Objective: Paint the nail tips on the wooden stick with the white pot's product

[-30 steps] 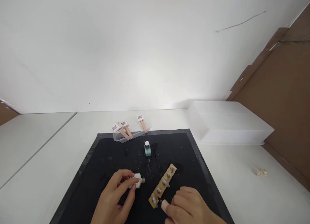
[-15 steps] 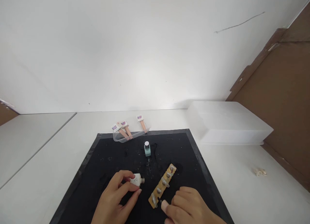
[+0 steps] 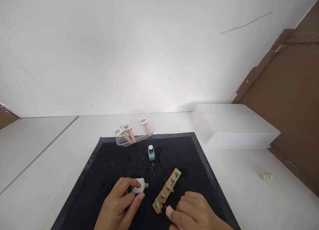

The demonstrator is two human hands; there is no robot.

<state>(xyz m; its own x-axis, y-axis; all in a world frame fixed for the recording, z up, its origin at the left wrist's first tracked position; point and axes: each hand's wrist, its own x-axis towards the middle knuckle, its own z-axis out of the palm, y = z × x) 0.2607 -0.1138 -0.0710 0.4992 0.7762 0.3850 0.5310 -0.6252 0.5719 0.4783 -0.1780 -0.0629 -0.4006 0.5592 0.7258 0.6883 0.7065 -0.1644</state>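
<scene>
White bottle (image 3: 139, 186) left of yellow strip (image 3: 165, 191), held on its side by left hand (image 3: 119, 203). Pink-capped brush (image 3: 169, 211) gripped in right hand (image 3: 191, 208) at strip's near end, can't tell whether touching. Teal bottle (image 3: 151, 155) upright beyond strip, clear tips (image 3: 168, 187) along it.

White bottle (image 3: 141, 189) sideways, uncapped; pink-handled brush (image 3: 169, 211) beside tan strip (image 3: 166, 191), contact unclear.
</scene>
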